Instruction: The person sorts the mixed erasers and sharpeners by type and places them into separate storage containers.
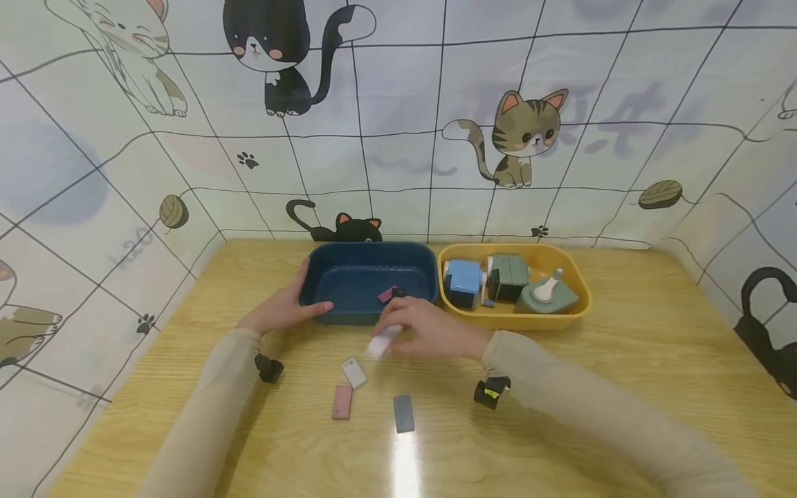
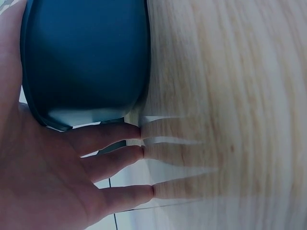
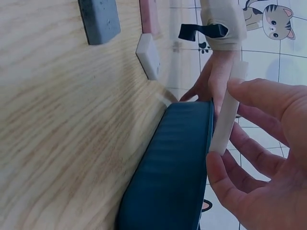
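Observation:
My right hand (image 1: 429,328) pinches a thin white rectangular block (image 3: 229,109) between thumb and fingertips, just in front of the dark blue bin (image 1: 364,318). In the right wrist view, the block is seen nearly edge-on, overlapping the bin's rim. At the bin's left end is my left hand (image 1: 283,304), its thumb along the front wall. The left wrist view shows its other fingers (image 2: 115,160) straight and spread beside the bin, tips on the tabletop. Inside the bin lies a magenta block (image 1: 387,294), with a small black thing (image 1: 398,292) beside it, partly behind my right hand.
On the wooden table (image 1: 280,449) in front lie a white block (image 1: 354,373), a pink block (image 1: 342,402) and a grey block (image 1: 403,413). A yellow bin (image 1: 529,320) on the right holds a blue toy (image 1: 463,280) and green toys (image 1: 508,277). A cat-print sheet (image 1: 405,152) stands behind.

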Tool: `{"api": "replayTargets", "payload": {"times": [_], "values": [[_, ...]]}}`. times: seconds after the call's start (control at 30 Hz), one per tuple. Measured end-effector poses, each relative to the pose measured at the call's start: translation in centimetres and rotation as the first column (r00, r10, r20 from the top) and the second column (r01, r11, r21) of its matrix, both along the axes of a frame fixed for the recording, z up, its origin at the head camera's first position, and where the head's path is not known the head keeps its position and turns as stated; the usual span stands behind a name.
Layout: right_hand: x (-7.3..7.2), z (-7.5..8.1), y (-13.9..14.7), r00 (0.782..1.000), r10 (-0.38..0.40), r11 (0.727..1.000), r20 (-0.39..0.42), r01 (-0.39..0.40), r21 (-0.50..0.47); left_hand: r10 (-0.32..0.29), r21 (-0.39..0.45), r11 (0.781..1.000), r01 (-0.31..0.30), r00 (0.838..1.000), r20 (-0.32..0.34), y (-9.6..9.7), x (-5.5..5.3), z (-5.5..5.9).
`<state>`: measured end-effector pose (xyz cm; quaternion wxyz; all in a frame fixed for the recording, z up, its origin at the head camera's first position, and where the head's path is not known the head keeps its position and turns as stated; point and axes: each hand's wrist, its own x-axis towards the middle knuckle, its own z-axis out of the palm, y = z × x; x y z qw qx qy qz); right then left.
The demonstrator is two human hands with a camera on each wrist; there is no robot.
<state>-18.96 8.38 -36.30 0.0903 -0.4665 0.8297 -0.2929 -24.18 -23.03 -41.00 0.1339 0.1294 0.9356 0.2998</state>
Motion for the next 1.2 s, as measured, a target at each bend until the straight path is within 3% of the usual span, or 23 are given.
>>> {"api": "replayTargets", "payload": {"times": [0.3,0.63,1.2], "values": [[-0.9,0.1,0.0,0.999,-0.046,0.999,-0.017,0.046,-0.025,-0.009,-0.001,1.000,0.009,1.000,0.002,0.1,0.1,0.1],[-2.1,0.4,0.5,0.992,-0.122,0.992,0.013,0.122,0.017,-0.010,0.004,1.000,0.010,1.000,0.008,0.0,0.1,0.2],[-4.2,-0.3,0.9,0.981,-0.187,0.977,-0.044,0.191,0.100,-0.017,0.008,1.000,0.017,1.000,0.013,0.1,0.3,0.5]]}}
